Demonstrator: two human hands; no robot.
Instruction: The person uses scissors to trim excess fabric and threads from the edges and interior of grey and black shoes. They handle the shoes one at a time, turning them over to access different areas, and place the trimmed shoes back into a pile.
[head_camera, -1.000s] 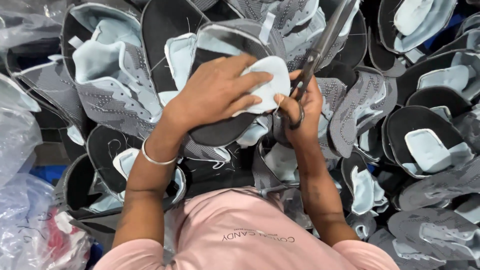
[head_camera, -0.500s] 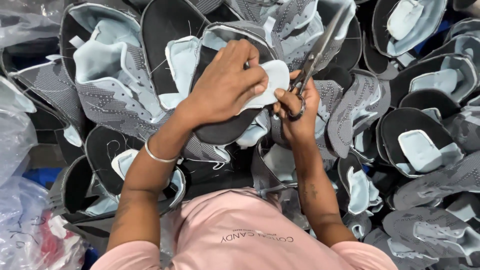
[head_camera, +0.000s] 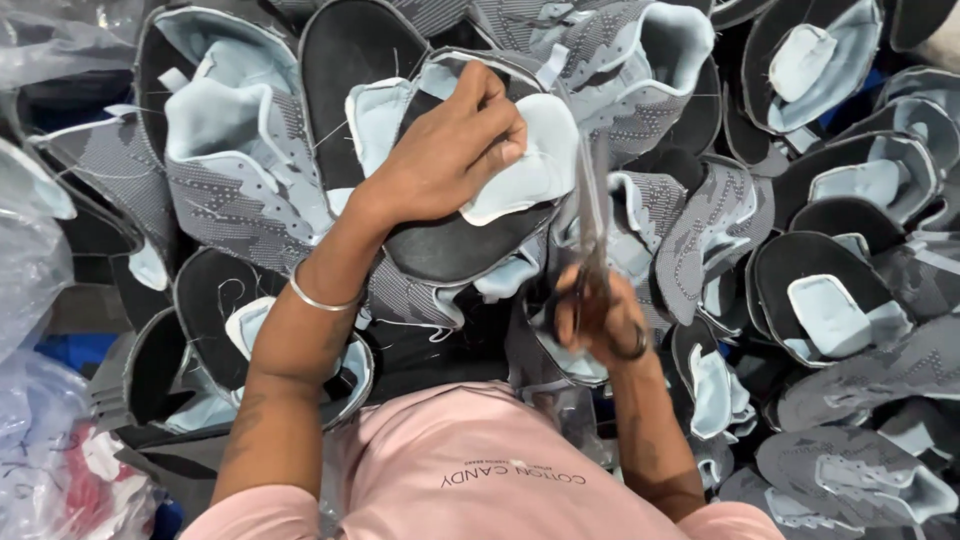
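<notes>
Pale-blue lining of a grey knit shoe upper (head_camera: 470, 215) is pinched under the left hand (head_camera: 450, 150), far of centre. Just right and nearer, the right hand (head_camera: 600, 315) grips scissors (head_camera: 588, 225), blades pointing far.

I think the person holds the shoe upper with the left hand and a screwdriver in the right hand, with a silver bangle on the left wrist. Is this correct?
Not fully. In the head view the right hand holds scissors, not a screwdriver; their blades point up beside the light blue tongue. The rest stands: the left hand holds the shoe upper, and a silver bangle sits on the left wrist.
</notes>
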